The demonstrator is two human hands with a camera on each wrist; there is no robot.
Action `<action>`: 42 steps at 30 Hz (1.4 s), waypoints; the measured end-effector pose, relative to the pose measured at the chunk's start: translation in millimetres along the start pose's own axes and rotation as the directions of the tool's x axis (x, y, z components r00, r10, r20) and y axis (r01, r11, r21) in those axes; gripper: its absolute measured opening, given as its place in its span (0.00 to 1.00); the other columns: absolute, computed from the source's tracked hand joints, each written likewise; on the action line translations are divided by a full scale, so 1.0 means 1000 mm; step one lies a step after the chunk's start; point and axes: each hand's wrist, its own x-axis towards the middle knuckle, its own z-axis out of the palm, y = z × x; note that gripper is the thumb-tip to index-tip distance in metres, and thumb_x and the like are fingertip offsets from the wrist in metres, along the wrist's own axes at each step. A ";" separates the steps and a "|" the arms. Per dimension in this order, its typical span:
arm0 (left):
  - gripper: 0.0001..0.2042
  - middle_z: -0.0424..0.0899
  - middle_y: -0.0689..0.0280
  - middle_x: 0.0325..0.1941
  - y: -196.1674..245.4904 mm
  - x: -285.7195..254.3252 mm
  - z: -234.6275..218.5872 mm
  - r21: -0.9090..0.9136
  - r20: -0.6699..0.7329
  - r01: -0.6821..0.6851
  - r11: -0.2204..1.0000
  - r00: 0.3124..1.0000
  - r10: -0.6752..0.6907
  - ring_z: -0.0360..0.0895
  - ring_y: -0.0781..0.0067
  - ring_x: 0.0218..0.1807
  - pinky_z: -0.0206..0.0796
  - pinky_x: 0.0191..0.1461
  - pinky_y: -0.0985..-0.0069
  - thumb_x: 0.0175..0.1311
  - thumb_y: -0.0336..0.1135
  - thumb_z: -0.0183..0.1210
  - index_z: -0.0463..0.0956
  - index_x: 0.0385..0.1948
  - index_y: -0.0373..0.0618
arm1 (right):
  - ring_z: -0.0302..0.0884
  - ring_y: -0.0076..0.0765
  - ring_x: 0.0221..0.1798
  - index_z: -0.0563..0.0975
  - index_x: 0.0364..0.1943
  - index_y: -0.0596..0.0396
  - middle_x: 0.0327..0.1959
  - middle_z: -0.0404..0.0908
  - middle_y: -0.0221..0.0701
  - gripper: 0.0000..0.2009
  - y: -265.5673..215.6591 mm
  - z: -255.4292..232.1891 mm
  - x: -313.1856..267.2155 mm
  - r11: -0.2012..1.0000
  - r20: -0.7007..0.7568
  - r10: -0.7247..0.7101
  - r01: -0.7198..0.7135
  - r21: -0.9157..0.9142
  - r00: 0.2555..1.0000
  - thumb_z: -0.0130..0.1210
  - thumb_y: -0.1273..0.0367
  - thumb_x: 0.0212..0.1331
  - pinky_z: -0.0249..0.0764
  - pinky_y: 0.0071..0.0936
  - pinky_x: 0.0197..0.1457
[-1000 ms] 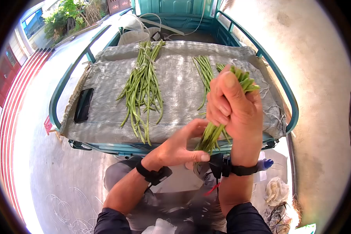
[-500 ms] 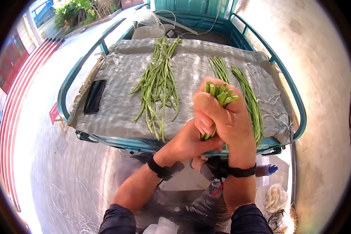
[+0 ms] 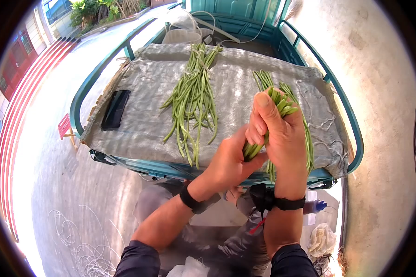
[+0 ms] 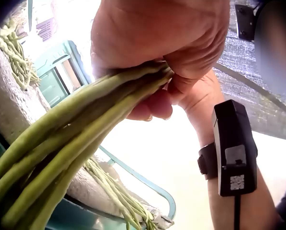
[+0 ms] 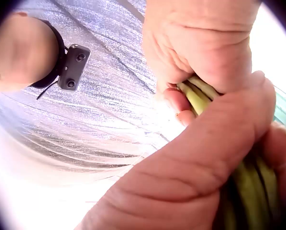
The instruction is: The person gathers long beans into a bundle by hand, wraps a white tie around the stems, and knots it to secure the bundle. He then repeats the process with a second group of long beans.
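My right hand [image 3: 282, 131] grips a bunch of long green beans [image 3: 282, 104] just under its stem ends, held up over the front edge of the grey sheet [image 3: 148, 101]. Below it, my left hand [image 3: 229, 159] is curled round the same bunch, its thumb lying across the pods. In the left wrist view the bean pods [image 4: 71, 129] fan out from under the right hand [image 4: 157, 38]. The right wrist view shows the left thumb [image 5: 195, 153] in front of the beans. On the sheet lies a tied bundle of long beans [image 3: 194, 92]; more beans [image 3: 263, 81] lie behind the right hand.
A black phone [image 3: 116, 110] lies at the sheet's left. White strings [image 3: 330, 147] lie at its right. Green rails [image 3: 81, 99] flank the cart bed, with a white bucket [image 3: 182, 36] behind. A crumpled bag [image 3: 322, 240] and loose wire [image 3: 85, 244] are on the ground.
The left hand, earlier with its thumb spread beside the lower pods, has closed round the bunch under the right hand. The bunch dipped left, then moved back right. The head view has shifted.
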 end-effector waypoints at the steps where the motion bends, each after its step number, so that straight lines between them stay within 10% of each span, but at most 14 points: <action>1: 0.10 0.83 0.72 0.39 -0.002 -0.001 0.000 0.004 0.027 0.030 1.000 0.999 -0.030 0.77 0.79 0.38 0.73 0.43 0.73 0.69 0.27 0.66 0.77 0.47 0.36 | 0.65 0.20 0.19 0.72 0.31 0.52 0.20 0.68 0.23 0.18 0.000 0.002 -0.001 1.000 -0.020 -0.004 0.004 -0.016 1.000 0.60 0.57 0.77 0.66 0.25 0.25; 9: 0.14 0.80 0.71 0.46 0.001 0.006 -0.021 -0.214 0.481 0.338 0.916 0.853 -0.202 0.75 0.79 0.49 0.70 0.53 0.74 0.72 0.33 0.67 0.77 0.53 0.40 | 0.69 0.24 0.20 0.73 0.31 0.52 0.21 0.71 0.24 0.17 0.002 -0.012 -0.002 0.979 0.074 0.096 -0.108 0.174 0.993 0.60 0.59 0.77 0.70 0.28 0.27; 12: 0.18 0.76 0.73 0.37 0.007 0.002 -0.030 -0.325 0.574 0.499 0.803 0.779 -0.252 0.70 0.81 0.36 0.63 0.38 0.80 0.73 0.45 0.67 0.76 0.52 0.41 | 0.73 0.26 0.20 0.76 0.32 0.53 0.21 0.75 0.25 0.14 0.003 -0.016 -0.001 0.954 0.096 0.102 -0.125 0.273 0.990 0.62 0.63 0.76 0.73 0.28 0.26; 23: 0.21 0.67 0.76 0.24 0.021 0.001 -0.020 -0.431 0.521 0.543 0.721 0.802 -0.291 0.61 0.87 0.23 0.54 0.25 0.84 0.84 0.57 0.49 0.72 0.39 0.47 | 0.74 0.26 0.25 0.73 0.33 0.52 0.25 0.71 0.25 0.20 0.001 -0.018 0.001 0.982 0.040 0.122 -0.126 0.140 0.992 0.57 0.52 0.78 0.76 0.31 0.32; 32: 0.25 0.65 0.75 0.23 0.019 -0.003 -0.018 -0.516 0.522 0.548 0.658 0.811 -0.265 0.60 0.86 0.21 0.55 0.24 0.84 0.82 0.62 0.46 0.69 0.35 0.48 | 0.81 0.31 0.32 0.76 0.49 0.56 0.29 0.78 0.27 0.15 0.003 -0.020 -0.001 0.917 0.144 0.085 -0.134 0.376 0.986 0.66 0.61 0.72 0.78 0.30 0.37; 42: 0.29 0.69 0.73 0.26 0.016 -0.004 -0.020 -0.539 0.574 0.634 0.555 0.758 -0.309 0.61 0.84 0.21 0.50 0.23 0.81 0.75 0.69 0.52 0.73 0.43 0.46 | 0.77 0.25 0.27 0.76 0.32 0.52 0.25 0.76 0.24 0.14 0.005 -0.013 0.000 0.957 0.073 0.075 -0.093 0.276 0.995 0.61 0.60 0.76 0.76 0.25 0.33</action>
